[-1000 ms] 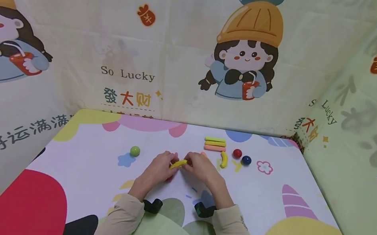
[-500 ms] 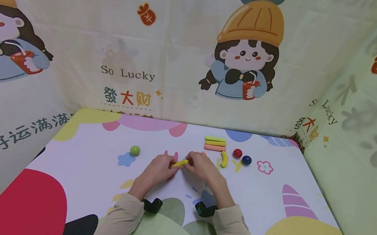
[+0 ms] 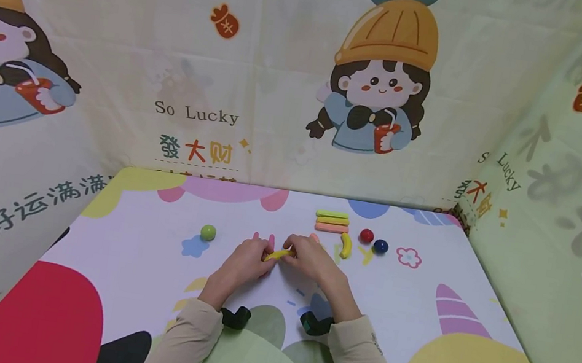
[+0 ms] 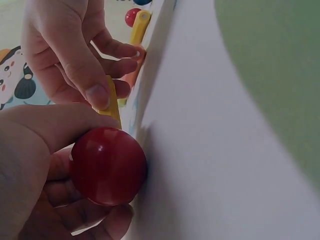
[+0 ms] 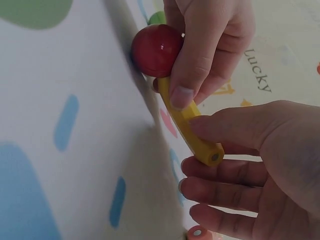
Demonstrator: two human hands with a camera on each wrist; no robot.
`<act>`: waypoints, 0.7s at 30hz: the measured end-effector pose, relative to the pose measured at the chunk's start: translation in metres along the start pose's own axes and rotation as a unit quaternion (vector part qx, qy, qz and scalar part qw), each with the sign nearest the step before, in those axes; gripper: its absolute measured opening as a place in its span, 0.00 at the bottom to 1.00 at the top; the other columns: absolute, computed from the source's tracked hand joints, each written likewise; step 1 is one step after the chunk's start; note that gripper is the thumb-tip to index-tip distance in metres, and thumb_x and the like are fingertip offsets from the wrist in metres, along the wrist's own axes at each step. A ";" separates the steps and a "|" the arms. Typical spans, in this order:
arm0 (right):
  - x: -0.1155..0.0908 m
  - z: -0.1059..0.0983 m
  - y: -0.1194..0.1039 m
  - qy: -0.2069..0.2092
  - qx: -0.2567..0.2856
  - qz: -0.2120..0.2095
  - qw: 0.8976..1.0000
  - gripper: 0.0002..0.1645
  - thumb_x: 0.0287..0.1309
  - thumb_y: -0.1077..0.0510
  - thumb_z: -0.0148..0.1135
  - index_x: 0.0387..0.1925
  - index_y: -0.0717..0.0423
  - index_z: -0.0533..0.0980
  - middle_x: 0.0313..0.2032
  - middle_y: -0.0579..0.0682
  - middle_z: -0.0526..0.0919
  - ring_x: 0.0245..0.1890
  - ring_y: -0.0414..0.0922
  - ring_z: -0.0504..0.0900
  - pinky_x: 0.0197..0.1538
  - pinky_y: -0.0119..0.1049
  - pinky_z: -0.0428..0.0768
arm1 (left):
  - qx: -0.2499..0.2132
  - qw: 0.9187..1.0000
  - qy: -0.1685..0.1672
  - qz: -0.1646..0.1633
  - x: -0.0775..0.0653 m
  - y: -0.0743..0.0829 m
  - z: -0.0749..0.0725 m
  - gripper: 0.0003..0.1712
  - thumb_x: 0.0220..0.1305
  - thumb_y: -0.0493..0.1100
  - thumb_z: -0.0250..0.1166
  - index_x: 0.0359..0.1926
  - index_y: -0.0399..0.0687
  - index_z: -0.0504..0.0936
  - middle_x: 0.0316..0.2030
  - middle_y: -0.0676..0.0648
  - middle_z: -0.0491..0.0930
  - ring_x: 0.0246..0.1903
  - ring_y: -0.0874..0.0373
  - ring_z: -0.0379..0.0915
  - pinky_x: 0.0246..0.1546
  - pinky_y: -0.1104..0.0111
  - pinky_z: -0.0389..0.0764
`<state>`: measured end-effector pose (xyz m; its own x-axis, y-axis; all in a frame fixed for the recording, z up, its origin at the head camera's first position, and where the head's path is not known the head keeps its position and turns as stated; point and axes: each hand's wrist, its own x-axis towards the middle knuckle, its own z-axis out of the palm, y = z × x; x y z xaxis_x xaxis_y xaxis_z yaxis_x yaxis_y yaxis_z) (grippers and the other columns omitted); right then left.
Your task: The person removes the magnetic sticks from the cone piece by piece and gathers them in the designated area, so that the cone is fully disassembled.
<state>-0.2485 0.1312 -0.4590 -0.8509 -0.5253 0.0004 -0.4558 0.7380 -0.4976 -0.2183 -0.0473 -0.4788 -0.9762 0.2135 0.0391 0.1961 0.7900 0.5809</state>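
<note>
A small yellow curved stick [image 3: 277,255] is between my two hands, slightly tilted in the head view. My left hand [image 3: 248,258] pinches one end between thumb and fingers. My right hand [image 3: 309,257] pinches the other end, where a round grey dot shows on the end face in the right wrist view. At the stick's left end is a glossy red ball [image 4: 108,166], beside my left thumb and fingers; the right wrist view shows this red ball [image 5: 157,50] right at the stick's end. From the head, the ball is mostly hidden by my left hand.
Behind my right hand lie green [image 3: 332,214], yellow [image 3: 332,221] and pink [image 3: 331,229] straight sticks, another yellow curved stick [image 3: 346,246], an orange piece [image 3: 315,237], a second red ball [image 3: 366,237] and a dark blue ball [image 3: 380,247]. A green ball [image 3: 208,232] sits left.
Both hands keep hold of the yellow stick and have shifted only slightly. The red ball under my left hand shows less in the head view than a second ago.
</note>
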 end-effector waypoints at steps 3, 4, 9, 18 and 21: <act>0.000 0.000 0.000 -0.002 0.002 0.001 1.000 0.13 0.63 0.59 0.67 0.47 0.60 0.79 0.37 0.51 0.84 0.35 0.43 0.78 0.48 0.39 0.82 | -0.004 1.000 0.003 0.001 0.000 0.001 0.001 0.08 0.63 0.41 0.69 0.38 0.42 0.83 0.22 0.51 0.74 0.25 0.59 0.68 0.30 0.70 0.70; 0.000 0.000 0.000 -0.003 0.003 0.002 1.000 0.13 0.63 0.59 0.67 0.47 0.60 0.79 0.37 0.52 0.84 0.35 0.43 0.78 0.48 0.39 0.82 | -0.004 1.000 0.004 0.002 0.000 0.001 0.001 0.08 0.63 0.41 0.69 0.38 0.41 0.83 0.22 0.50 0.74 0.25 0.59 0.68 0.30 0.70 0.70; 0.000 0.001 0.001 -0.007 0.001 0.003 1.000 0.13 0.63 0.59 0.67 0.47 0.59 0.80 0.39 0.52 0.85 0.36 0.43 0.79 0.50 0.40 0.82 | -0.005 1.000 0.003 0.000 0.000 0.001 0.002 0.08 0.63 0.41 0.69 0.38 0.42 0.83 0.23 0.51 0.74 0.25 0.59 0.68 0.31 0.70 0.71; 0.000 0.002 0.001 -0.008 0.002 0.010 1.000 0.12 0.63 0.58 0.67 0.47 0.57 0.80 0.41 0.52 0.85 0.39 0.44 0.80 0.53 0.41 0.82 | -0.003 1.000 0.002 -0.001 0.000 0.001 0.002 0.08 0.64 0.42 0.69 0.39 0.42 0.83 0.23 0.50 0.74 0.25 0.58 0.68 0.31 0.69 0.72; -0.001 0.002 0.001 -0.010 0.002 0.012 1.000 0.12 0.63 0.58 0.66 0.48 0.57 0.80 0.42 0.52 0.85 0.40 0.45 0.80 0.53 0.42 0.82 | -0.005 1.000 0.001 -0.004 0.000 0.001 0.002 0.08 0.64 0.43 0.69 0.40 0.43 0.83 0.23 0.50 0.74 0.26 0.58 0.69 0.31 0.69 0.71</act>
<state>-0.2476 0.1310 -0.4613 -0.8562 -0.5158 -0.0297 -0.4338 0.7489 -0.5009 -0.2183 -0.0454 -0.4797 -0.9776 0.2072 0.0357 0.1881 0.7857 0.5894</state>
